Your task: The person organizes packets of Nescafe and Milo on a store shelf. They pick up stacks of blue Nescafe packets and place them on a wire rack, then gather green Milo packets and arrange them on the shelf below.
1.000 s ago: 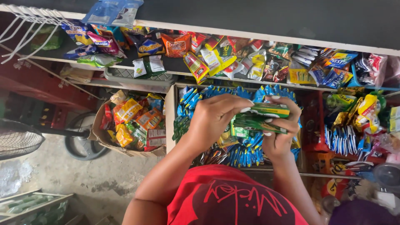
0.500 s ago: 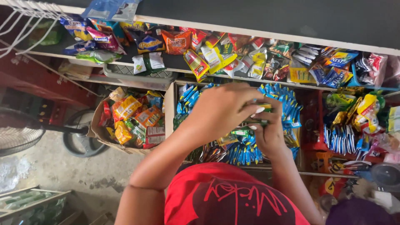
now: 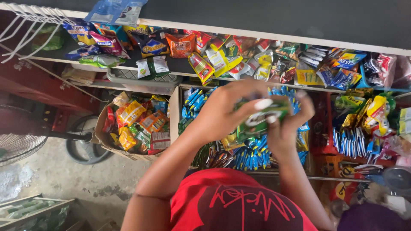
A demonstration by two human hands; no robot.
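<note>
- Green sachets (image 3: 261, 117), a small stack of them, sit clamped between both hands, raised above the bin of blue sachets (image 3: 252, 154) at the middle of the stall.
- Left hand (image 3: 227, 113): fingers closed over the left end and top of the stack, thumb pressing on its face; the hand covers most of it.
- Right hand (image 3: 284, 128): fingers curled shut under and behind the right end of the same stack.
- Change noted: a second ago the stack lay flat and plainly visible between the hands; half a second ago the left hand came over and hid it; now the stack is tipped up and blurred by motion. Judgement: the packets are being squared up or counted in hand, not yet set down anywhere.
- Surroundings: a cardboard box (image 3: 100, 128) of yellow and orange snack packs stands left of the bin; a far shelf (image 3: 180, 68) carries mixed hanging packets; further blue sachets (image 3: 355, 143) hang to the right.
- A fan (image 3: 19, 143) stands on the floor at the near left.
</note>
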